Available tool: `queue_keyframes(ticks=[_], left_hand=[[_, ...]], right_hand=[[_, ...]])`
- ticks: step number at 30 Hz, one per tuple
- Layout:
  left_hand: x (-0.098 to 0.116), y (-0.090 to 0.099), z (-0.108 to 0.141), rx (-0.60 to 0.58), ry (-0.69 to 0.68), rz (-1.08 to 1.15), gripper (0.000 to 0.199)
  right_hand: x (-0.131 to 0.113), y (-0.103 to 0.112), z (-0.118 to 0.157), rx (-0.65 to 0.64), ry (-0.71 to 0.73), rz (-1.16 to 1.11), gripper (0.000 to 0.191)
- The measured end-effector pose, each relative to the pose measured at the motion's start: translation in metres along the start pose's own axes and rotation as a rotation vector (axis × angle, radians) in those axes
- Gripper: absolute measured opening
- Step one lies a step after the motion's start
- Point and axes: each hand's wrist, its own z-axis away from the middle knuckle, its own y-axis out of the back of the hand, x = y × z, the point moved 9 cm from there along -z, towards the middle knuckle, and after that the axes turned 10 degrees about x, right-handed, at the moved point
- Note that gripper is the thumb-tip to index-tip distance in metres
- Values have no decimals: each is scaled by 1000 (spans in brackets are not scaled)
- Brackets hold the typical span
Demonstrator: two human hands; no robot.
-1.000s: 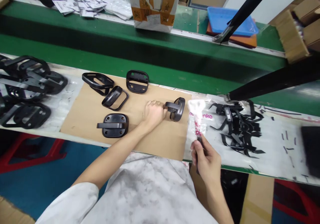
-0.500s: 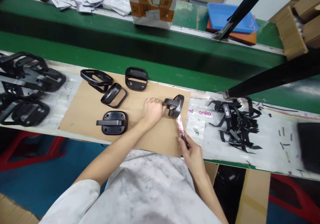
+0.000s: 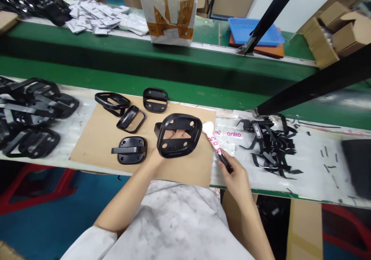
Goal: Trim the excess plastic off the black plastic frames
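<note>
Nearest the camera, a mottled pale shirt point(image 3: 185, 221) is filling the bottom of the view, with both forearms reaching out over the bench. The right hand point(image 3: 237, 173) is closing round the dark handle of a tool point(image 3: 214, 142), whose upper shaft is showing white with pink lettering and whose pale head is pointing away from the body. The left hand point(image 3: 176, 134) is showing through the slot of a black framed piece point(image 3: 175, 147) and seems to be gripping it from behind, though the piece is hiding most of the fingers. That piece is standing tilted above a brown cardboard sheet point(image 3: 185, 171), its holed plate facing the camera. The tool's head is sitting just beside the frame's right edge; whether they are touching, I cannot tell.

To the left on the cardboard, a black handled plate point(image 3: 131, 150) is lying nearer, and three similar black pieces point(image 3: 155, 100) are lying farther back. A pile of black parts point(image 3: 34, 109) is crowding the bench's left end, while a tangle of black strips point(image 3: 274, 147) is lying to the right.

Beyond, on a green ledge, white packets point(image 3: 98, 18), a taped box point(image 3: 171, 16) and a blue tray point(image 3: 252, 31) are resting.
</note>
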Motion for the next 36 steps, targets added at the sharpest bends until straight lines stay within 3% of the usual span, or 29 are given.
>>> queue_keyframes(ticks=[5,9,11,15,19,21,25,28,32,36], left_hand=[[41,8,11,-75,-41,-28,32],[74,3,20,-23,-200,23,36],[79,-4,28,-54,-218,70,31],[59,-11,45,-140,-31,237,23],[18,-10,67,-219,309,473,26],[7,-7,79,-243,391,569,35],[0,-1,100,-224,456,739,56],[-2,6,107,-202,499,771,48],[-1,27,103,-151,484,753,32],[4,43,103,-173,495,829,37]], right_hand=[[-44,10,-9,96,89,-123,32],[-92,-11,-8,-147,65,-529,51],[-110,-22,-8,-230,51,-616,51],[-120,-28,-13,-222,55,-581,35],[-109,-19,-20,-114,21,-526,30],[-105,-19,-23,-100,-2,-534,28],[-101,-22,-26,-98,8,-546,28],[-97,-27,-27,-121,25,-521,35],[-100,-42,-21,-264,134,-414,31],[-118,-58,-14,-345,269,-404,32]])
